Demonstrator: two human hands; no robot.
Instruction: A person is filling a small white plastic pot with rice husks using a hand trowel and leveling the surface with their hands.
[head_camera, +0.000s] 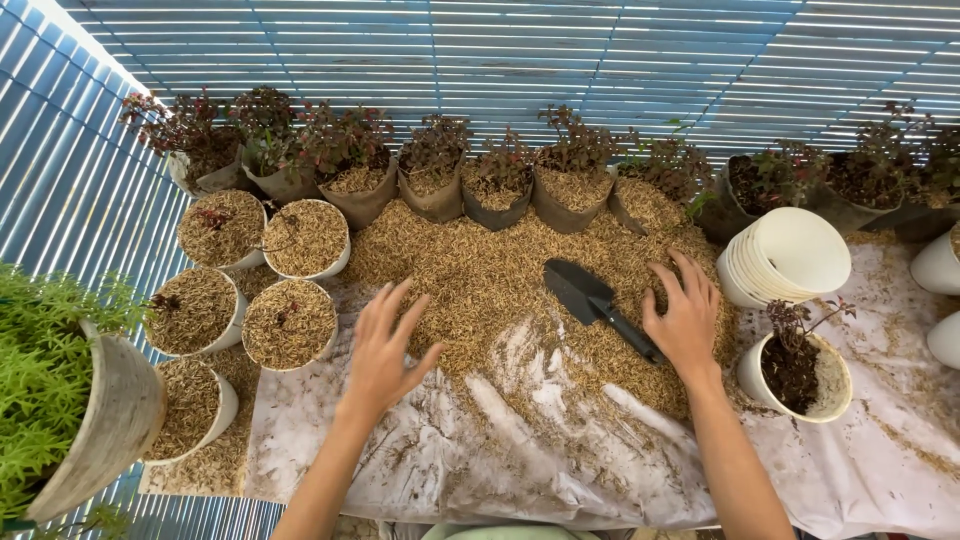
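Note:
A heap of tan rice husks (470, 270) lies spread on a white sheet (560, 450). My left hand (385, 345) hovers open over the husks' near left edge, fingers spread, holding nothing. My right hand (685, 315) rests flat on the right side of the heap, fingers apart. A small black trowel (595, 300) lies on the husks, its handle running under my right palm, its blade pointing up-left. Just right of that hand stands a white pot (830, 395) with dark soil and a small reddish plant.
Several husk-filled white pots (290, 320) stand at the left. A row of brown bags with reddish plants (440, 175) lines the back. A stack of white pots (790, 255) lies tipped at the right. A green plant in a large pot (110, 420) stands at the near left.

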